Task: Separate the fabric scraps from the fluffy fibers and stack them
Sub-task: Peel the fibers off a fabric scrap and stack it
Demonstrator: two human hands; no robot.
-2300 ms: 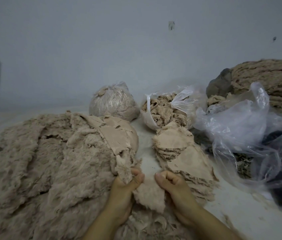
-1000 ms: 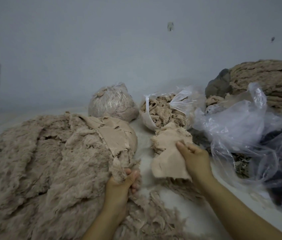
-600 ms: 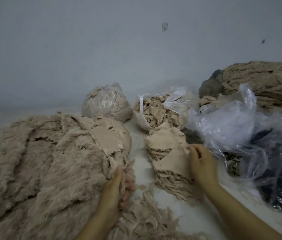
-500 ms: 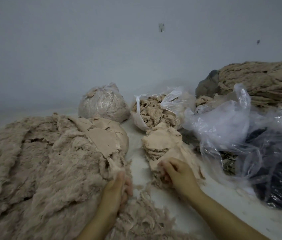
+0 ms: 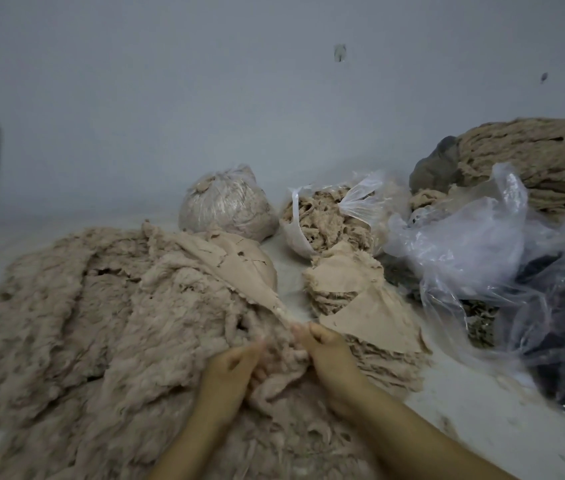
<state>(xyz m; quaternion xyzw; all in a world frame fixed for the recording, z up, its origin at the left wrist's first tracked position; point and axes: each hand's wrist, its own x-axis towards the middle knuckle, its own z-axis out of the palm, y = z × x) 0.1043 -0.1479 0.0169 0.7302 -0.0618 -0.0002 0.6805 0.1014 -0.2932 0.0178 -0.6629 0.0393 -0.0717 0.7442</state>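
Observation:
A big heap of beige fluffy fibers [image 5: 94, 327] covers the left of the floor, with smooth fabric backing [image 5: 239, 268] showing on its right side. To its right stands a stack of flat beige fabric scraps [image 5: 364, 306]. My left hand [image 5: 232, 372] grips fluff at the heap's near edge. My right hand [image 5: 326, 355] pinches the low tip of the fabric backing, which stretches up to the left. The two hands are close together, in front of the stack.
A tied clear bag of fibers [image 5: 225, 206] and an open bag of scraps [image 5: 322, 220] stand by the wall. Crumpled clear plastic bags [image 5: 482, 258] lie at right, over dark material. Another fiber pile [image 5: 534, 161] sits at the far right.
My right hand laid a fabric scrap on the stack, then came back left to the heap and took hold of the backing's tip. My left hand stayed on the fluff.

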